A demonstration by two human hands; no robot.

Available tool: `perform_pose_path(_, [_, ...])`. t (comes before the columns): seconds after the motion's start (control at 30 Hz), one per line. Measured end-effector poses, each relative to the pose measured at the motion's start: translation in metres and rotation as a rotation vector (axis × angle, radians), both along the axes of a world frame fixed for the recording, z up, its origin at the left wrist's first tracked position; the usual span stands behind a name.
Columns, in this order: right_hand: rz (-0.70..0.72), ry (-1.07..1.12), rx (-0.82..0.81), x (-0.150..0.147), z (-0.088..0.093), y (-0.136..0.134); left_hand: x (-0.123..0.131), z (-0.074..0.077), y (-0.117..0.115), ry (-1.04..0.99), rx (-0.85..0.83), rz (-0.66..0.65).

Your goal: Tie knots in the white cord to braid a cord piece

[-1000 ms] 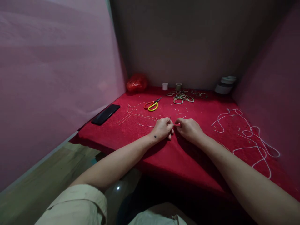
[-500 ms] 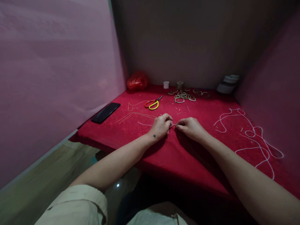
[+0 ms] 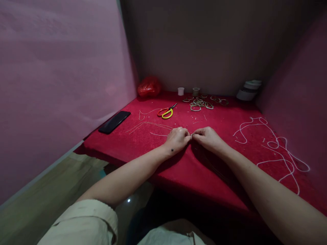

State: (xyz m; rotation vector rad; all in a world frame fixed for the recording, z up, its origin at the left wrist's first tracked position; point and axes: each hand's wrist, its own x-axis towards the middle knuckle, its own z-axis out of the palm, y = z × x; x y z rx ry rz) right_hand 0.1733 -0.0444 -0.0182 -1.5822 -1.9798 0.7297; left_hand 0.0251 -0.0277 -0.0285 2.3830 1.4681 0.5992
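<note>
Over the red cloth, my left hand is closed in a pinch on a thin cord, whose pale end trails out to the left. My right hand pinches the same work from the other side, with fingertips nearly touching those of the left. Only a small bit of cord shows between them; the fingers hide any knot there. Fine tan strands also run leftward from behind my left hand. Scissors with one red and one yellow handle lie beyond my hands.
A black phone lies at left. Behind are a red plastic bag, a white spool, a greenish spool, several braided cord loops and a jar. Loose white cord curls at right.
My left hand has moved slightly right and its fingertips have come up against the right hand's, closing the gap where cord showed. My right hand has stayed nearly still.
</note>
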Motion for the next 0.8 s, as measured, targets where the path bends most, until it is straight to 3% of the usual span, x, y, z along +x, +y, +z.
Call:
perform_pose_path(0.33, [0.068, -0.093, 0.112, 0.000, -0.002, -0.001, 0.004, -0.003, 0.000, -0.047, 0.033, 0.014])
perform_pose_path(0.5, [0.057, 0.092, 0.007, 0.005, -0.002, 0.002, -0.011, 0.008, 0.010, -0.130, 0.029, 0.045])
perform_pose_path(0.57, [0.031, 0.185, -0.062, 0.007, -0.001, 0.002, -0.019, 0.014, 0.014, -0.196, -0.068, 0.103])
perform_pose_path(0.67, [-0.004, 0.252, -0.134, 0.008, -0.002, 0.002, -0.029, 0.020, 0.016, -0.463, -0.430, 0.160])
perform_pose_path(0.73, [-0.007, 0.257, -0.152, 0.008, -0.002, 0.003, -0.032, 0.023, 0.015, -0.688, -0.635, 0.149])
perform_pose_path(0.8, [0.000, 0.248, -0.154, 0.007, -0.003, 0.003, -0.033, 0.025, 0.013, -0.859, -0.722, 0.102])
